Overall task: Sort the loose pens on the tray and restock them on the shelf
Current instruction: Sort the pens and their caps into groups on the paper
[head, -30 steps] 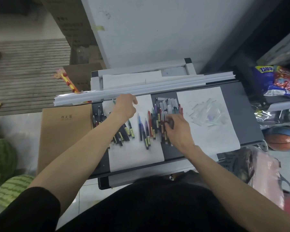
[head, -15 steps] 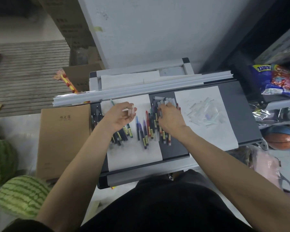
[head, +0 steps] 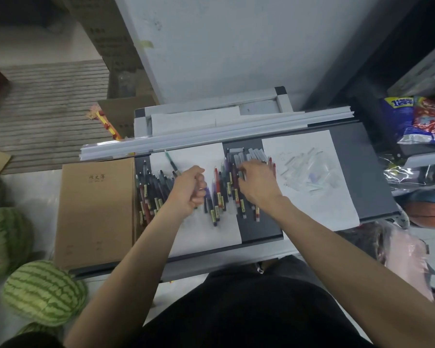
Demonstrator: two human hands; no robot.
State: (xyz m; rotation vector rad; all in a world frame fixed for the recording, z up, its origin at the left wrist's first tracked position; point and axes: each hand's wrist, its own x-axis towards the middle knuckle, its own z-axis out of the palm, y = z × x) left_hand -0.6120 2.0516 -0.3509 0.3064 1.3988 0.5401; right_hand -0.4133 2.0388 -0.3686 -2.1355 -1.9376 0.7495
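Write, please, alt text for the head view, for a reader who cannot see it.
Seen from above, a person's right hand reaches into a row of loose pens on a dark tray, while the left hand is curled over more pens. A brown notebook and watermelons lie to the left.

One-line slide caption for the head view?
Left hand and right hand among loose pens on a paper-lined tray, beside a brown notebook.

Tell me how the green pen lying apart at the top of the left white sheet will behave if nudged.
The green pen looks slim and round, so it would probably roll or skid on the smooth white sheet. It seems light; a fingertip should shift it. Being a rigid stick, it would likely pivot whole.
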